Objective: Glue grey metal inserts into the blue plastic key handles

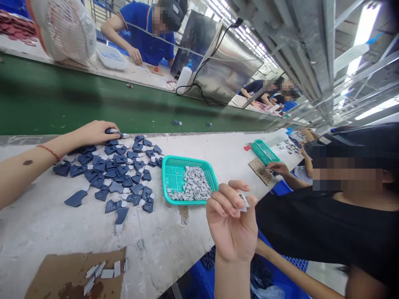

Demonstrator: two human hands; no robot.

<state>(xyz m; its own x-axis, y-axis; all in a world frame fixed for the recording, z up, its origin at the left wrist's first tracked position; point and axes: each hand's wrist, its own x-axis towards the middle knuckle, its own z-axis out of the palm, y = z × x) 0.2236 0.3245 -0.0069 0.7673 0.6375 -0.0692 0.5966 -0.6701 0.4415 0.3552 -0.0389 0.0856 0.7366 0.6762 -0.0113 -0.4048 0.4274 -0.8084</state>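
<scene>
My left hand point(99, 133) reaches over the far side of a spread of dark blue molded pieces point(120, 166), many with a pale tab. Its fingers are closed around one dark blue molded piece point(111, 131) at the heap's edge. Raised at the right, palm toward me, my right hand point(232, 220) pinches a small light grey plastic piece point(242, 202) between thumb and fingers. Just behind it, a green plastic basket point(165, 182) holds many small light grey pieces point(196, 185).
Cardboard point(46, 274) with pale strips point(107, 273) lies at the near left. A green conveyor belt point(109, 110) runs beyond the white table point(152, 245). Close on the right sits a co-worker in black point(296, 224), near a blue crate point(202, 278). Another person works across the belt.
</scene>
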